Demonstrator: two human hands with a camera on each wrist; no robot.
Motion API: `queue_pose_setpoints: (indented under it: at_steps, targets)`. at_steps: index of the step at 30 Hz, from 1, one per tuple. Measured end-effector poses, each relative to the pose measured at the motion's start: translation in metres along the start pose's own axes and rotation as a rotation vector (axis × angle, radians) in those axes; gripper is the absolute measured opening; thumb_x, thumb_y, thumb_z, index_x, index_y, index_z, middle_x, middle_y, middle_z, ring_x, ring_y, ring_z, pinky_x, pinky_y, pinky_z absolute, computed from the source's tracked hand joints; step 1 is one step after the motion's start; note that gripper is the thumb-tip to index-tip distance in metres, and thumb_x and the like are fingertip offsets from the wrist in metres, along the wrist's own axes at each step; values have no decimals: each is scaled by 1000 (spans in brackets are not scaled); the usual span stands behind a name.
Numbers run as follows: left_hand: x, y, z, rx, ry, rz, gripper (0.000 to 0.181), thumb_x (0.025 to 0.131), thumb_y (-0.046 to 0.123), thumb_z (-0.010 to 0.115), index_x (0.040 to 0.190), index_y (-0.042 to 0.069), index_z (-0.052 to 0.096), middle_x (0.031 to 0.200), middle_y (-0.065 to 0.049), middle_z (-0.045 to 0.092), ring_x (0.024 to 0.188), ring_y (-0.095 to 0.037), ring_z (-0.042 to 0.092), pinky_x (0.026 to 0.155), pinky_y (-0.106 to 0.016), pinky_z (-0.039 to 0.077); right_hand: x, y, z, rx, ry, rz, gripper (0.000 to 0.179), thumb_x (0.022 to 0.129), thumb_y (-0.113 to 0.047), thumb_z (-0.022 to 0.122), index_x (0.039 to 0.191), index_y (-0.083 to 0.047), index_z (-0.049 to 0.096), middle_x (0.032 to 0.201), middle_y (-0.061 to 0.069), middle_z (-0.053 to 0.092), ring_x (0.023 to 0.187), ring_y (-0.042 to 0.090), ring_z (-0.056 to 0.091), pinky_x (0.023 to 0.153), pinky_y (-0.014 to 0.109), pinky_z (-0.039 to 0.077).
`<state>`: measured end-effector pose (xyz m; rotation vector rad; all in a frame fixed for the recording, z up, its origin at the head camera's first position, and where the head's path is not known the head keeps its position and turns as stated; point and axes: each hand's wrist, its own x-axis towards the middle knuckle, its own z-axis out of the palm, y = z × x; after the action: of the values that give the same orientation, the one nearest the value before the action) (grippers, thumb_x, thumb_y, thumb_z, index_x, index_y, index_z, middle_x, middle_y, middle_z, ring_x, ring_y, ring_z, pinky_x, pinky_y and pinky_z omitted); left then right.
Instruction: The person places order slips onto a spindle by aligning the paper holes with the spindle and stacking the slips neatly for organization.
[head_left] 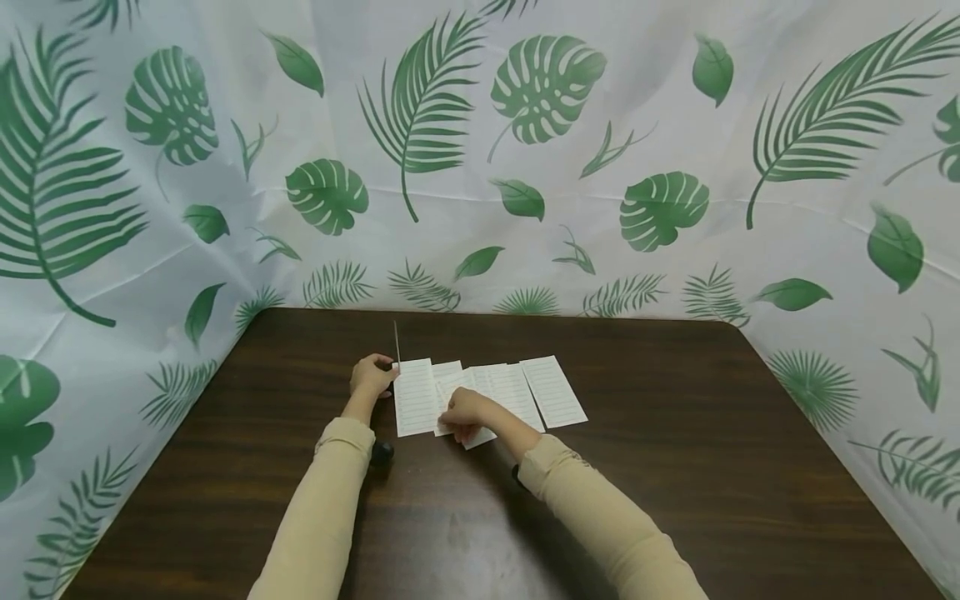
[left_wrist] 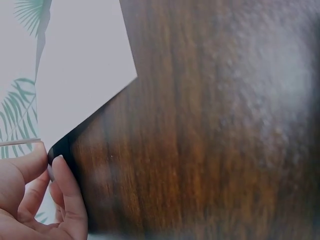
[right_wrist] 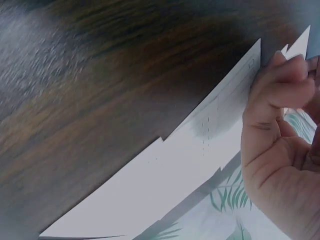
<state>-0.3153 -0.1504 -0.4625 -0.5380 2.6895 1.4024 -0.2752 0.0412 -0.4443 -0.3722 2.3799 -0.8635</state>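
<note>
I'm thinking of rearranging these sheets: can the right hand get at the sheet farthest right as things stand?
Probably yes: nothing visible covers the sheet farthest right, and the right hand is close by, over other sheets, with nothing standing in between.

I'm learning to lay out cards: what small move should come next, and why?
Perhaps ease the leftmost white, rectangular, lined paper card slightly left: it overlaps the matching card to its right, and the left hand is at its upper left edge.
</note>
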Motion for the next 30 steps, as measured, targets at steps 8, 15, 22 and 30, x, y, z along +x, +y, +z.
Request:
queue_pose_setpoints:
  at_steps: [8,15,22,30]
  targets:
    - [0,-2,2,-22,-28,-4,30,90,14,63,117,3,58,134,-28,44,46,-7,48,48,-18,53,-13,3,-10,42,-46,18,29,93,-14,55,74,6,63,50,1,55,42,8,52,40,17,44]
    - [-1,-3,-3,-27,-25,22,29,89,12,63,116,2,57,129,-27,48,46,-5,46,47,-16,52,-20,9,-23,1,-27,-99,20,92,-13,56,84,4,64,57,8,60,45,9,51,41,18,43]
    - [-2,-5,-3,-31,-29,46,29,90,12,62,116,1,56,130,-28,46,46,-5,46,47,-16,52,-16,19,-23,-267,207,-360,10,88,-10,64,92,-1,61,74,13,63,60,14,53,53,22,44]
    - [-3,-4,-2,-32,-34,45,30,90,12,62,117,2,56,129,-27,48,48,-6,47,48,-16,52,-6,28,-25,-537,281,-429,34,81,-20,74,108,-4,61,106,13,61,98,29,57,81,45,49]
